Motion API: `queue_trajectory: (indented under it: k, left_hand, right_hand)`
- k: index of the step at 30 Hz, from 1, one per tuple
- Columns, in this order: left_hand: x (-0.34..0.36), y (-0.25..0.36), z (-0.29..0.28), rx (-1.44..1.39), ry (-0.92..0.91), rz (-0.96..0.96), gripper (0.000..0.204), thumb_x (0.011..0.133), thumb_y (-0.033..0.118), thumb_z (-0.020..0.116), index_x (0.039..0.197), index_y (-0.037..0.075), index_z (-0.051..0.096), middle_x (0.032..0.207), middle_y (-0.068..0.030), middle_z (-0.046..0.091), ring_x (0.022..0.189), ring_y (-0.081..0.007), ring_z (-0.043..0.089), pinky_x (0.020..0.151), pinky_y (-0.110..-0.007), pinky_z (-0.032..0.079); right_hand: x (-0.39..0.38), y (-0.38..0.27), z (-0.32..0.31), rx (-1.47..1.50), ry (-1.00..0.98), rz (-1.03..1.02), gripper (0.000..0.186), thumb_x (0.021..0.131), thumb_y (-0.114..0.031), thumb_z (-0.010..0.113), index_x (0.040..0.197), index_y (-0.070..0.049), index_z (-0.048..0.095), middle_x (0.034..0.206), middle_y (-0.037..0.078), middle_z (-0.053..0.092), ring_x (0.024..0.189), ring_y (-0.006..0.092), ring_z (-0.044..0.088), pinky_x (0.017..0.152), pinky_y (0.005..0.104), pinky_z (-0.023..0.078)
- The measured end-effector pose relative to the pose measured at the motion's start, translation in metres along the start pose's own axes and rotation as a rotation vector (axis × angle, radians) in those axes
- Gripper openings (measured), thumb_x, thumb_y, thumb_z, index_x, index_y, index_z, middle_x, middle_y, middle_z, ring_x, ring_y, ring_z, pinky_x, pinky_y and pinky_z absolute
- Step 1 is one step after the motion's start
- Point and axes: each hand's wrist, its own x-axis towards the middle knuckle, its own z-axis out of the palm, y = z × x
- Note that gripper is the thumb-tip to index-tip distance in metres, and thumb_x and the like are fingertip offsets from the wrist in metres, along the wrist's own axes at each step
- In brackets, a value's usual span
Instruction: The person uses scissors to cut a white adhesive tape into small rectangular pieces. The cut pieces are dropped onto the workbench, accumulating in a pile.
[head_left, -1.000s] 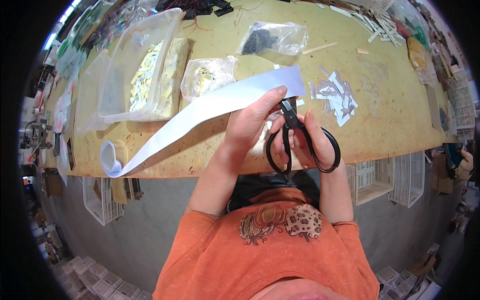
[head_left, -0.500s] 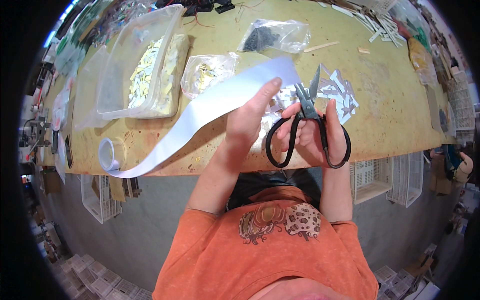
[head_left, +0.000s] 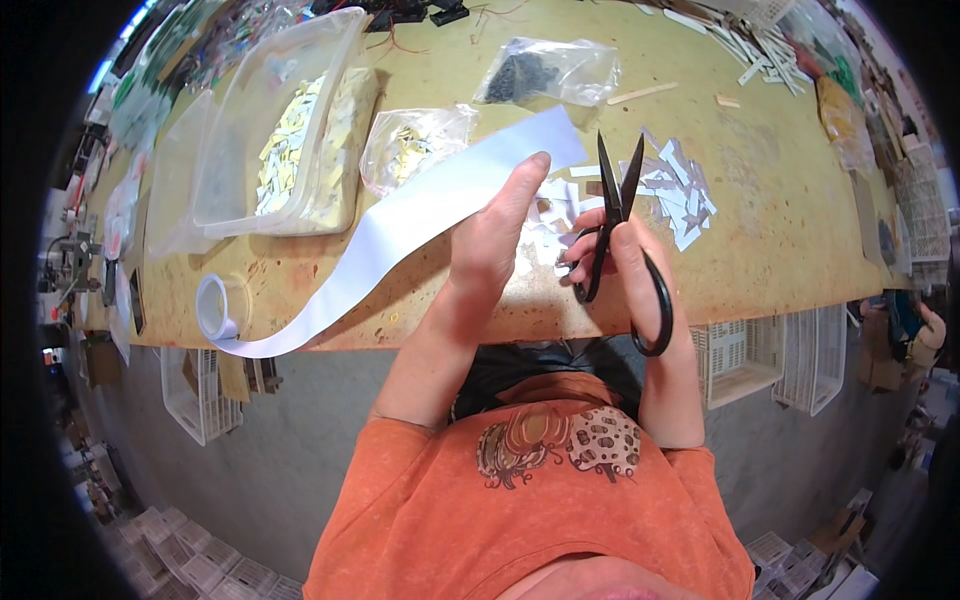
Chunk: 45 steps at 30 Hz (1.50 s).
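Note:
My left hand point(head_left: 497, 225) grips a wide white strip point(head_left: 400, 238) near its far end, thumb on top and fingers hidden beneath. The strip curves down to the left into a small roll point(head_left: 214, 306) near the table's front edge. In my right hand point(head_left: 632, 250) are black-handled scissors point(head_left: 613, 212), their blades parted and pointing away from me. The blades stand to the right of the strip's free end, apart from it. Behind and beyond the scissors, cut white pieces point(head_left: 678, 190) lie in a loose pile on the table.
A clear plastic bin point(head_left: 335, 190) of small pale pieces stands on the left. Beside it lie an open bag of similar pieces point(head_left: 410, 150) and a bag of dark parts point(head_left: 530, 75). White sticks point(head_left: 765, 55) are heaped far right. Crates point(head_left: 742, 360) sit below the table edge.
The scissors have turned in my right hand and moved slightly away from the strip, blades still parted. My left hand and the strip's end have shifted a little left.

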Motion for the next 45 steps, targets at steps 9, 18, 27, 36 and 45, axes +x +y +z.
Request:
queue_trajectory:
  k: [9,18,27,36,45]
  left_hand:
    - [-0.001,0.012,-0.007,-0.275,-0.462,-0.435,0.020,0.100,0.016,0.060,0.108,-0.002,0.063,0.094,-0.0113,0.068,0.076,-0.0130,0.064,0.066,-0.026,0.054]
    - [0.003,0.002,0.010,-0.042,0.034,0.085,0.022,0.096,0.011,0.066,0.114,-0.002,0.063,0.098,-0.0053,0.066,0.085,-0.0111,0.063,0.071,-0.026,0.053]
    - [-0.001,0.000,-0.003,0.001,-0.121,-0.065,0.018,0.097,0.011,0.063,0.112,0.000,0.065,0.102,-0.0086,0.068,0.088,-0.0167,0.068,0.080,-0.032,0.057]
    - [-0.004,0.003,0.003,0.053,-0.067,-0.060,0.020,0.096,0.020,0.067,0.105,0.002,0.071,0.095,-0.0026,0.069,0.085,-0.0108,0.063,0.074,-0.028,0.051]
    - [-0.003,0.000,0.000,0.057,-0.061,-0.045,0.016,0.097,0.011,0.065,0.109,0.000,0.068,0.102,-0.0069,0.070,0.092,-0.0158,0.067,0.086,-0.032,0.055]
  right_hand:
    - [0.015,0.010,-0.012,0.777,-0.481,-0.009,0.085,0.102,-0.067,0.018,0.134,0.005,0.048,0.114,0.026,0.067,0.096,0.0310,0.070,0.088,0.0416,0.055]
    - [0.011,0.007,-0.023,0.787,-0.363,0.045,0.079,0.104,-0.063,0.024,0.134,0.007,0.048,0.108,0.024,0.067,0.096,0.0314,0.070,0.087,0.0411,0.055]
    - [0.002,-0.006,0.007,-0.322,0.090,-0.033,0.054,0.102,-0.051,0.053,0.117,0.000,0.059,0.082,0.002,0.061,0.074,0.0092,0.056,0.069,0.0249,0.047]
    - [0.003,-0.013,0.021,-0.496,0.129,-0.095,0.046,0.094,-0.044,0.067,0.108,-0.001,0.058,0.072,0.017,0.065,0.070,0.0330,0.069,0.064,0.0402,0.052]
    - [0.006,-0.009,0.023,-0.604,0.154,-0.145,0.049,0.091,-0.047,0.069,0.107,-0.002,0.058,0.070,0.014,0.065,0.070,0.0344,0.069,0.064,0.0423,0.053]
